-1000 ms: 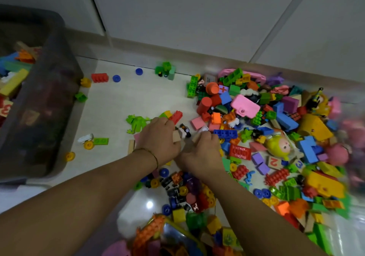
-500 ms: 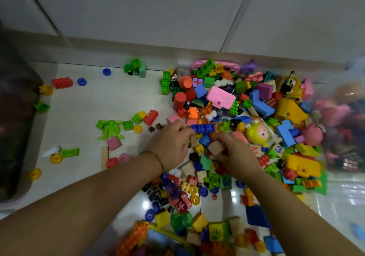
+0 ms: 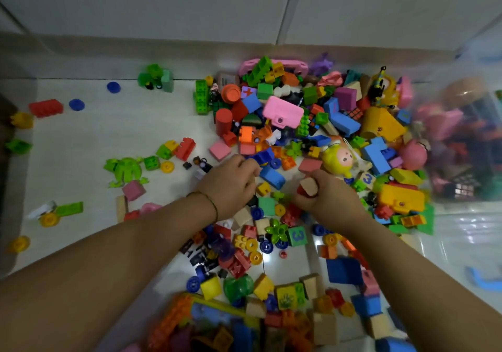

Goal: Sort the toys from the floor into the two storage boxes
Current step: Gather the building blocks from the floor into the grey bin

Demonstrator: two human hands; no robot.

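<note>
Presently, a small pale wooden block (image 3: 308, 185), with something red beside it, is being pinched between the thumb and curled fingers of the right hand (image 3: 328, 202), just right of the frame's centre. It is being held low over the heap of mixed plastic bricks, wheels and wooden blocks (image 3: 260, 245) that is covering the white tiled floor (image 3: 108, 134) from the upper right to the bottom of the frame. The left hand (image 3: 231, 185), at the centre of the frame, is being kept knuckles-up on the heap with its fingers curled under, beside a blue sloped plastic brick (image 3: 272, 178). Whether anything is being gripped beneath them cannot be told.

The block is being judged light, rigid and sturdy, with flat faces well suited to a plain pinch across opposite sides. Several such pieces could probably be gathered in one fist, though smooth plastic bricks are being judged likelier to slip from an overfull handful.

At the right edge of the frame, mostly pink toys and a colour-cube puzzle are being shown through the blurred wall of a clear plastic storage box (image 3: 459, 199). At the left edge only a sliver of a dark storage box (image 3: 6, 202) is being shown, and its contents are being hidden.
</note>
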